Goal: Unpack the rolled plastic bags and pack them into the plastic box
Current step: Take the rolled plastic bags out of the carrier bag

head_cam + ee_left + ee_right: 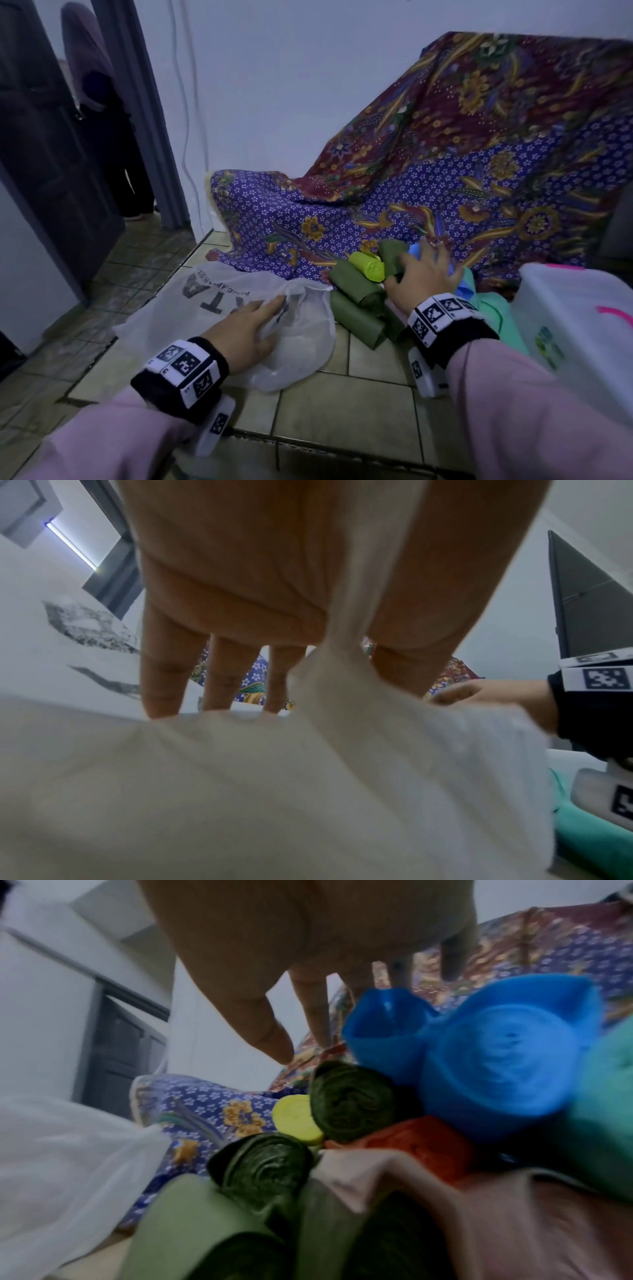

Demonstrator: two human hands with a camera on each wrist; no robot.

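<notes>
A loose heap of rolled plastic bags lies on the tiled floor against the patterned cloth: dark green rolls [356, 294] [349, 1102], a yellow-green roll [370, 267] [298, 1121], blue rolls [416, 249] [496, 1064] and an orange one [421, 1139]. My right hand [423, 274] [315, 1010] is spread over the heap with straight fingers, thumb by a green roll, gripping nothing. My left hand [246, 329] [274, 615] lies on the white see-through bag [301, 329] [240, 791], a taut fold pinched between thumb and forefinger. The white plastic box [582, 308] stands at the right.
A teal bag [493, 308] lies between the rolls and the box. The batik cloth [479, 154] drapes over something tall behind the heap. A wall and a dark open door [51, 154] stand at the left. Bare floor tiles [342, 411] stretch in front of me.
</notes>
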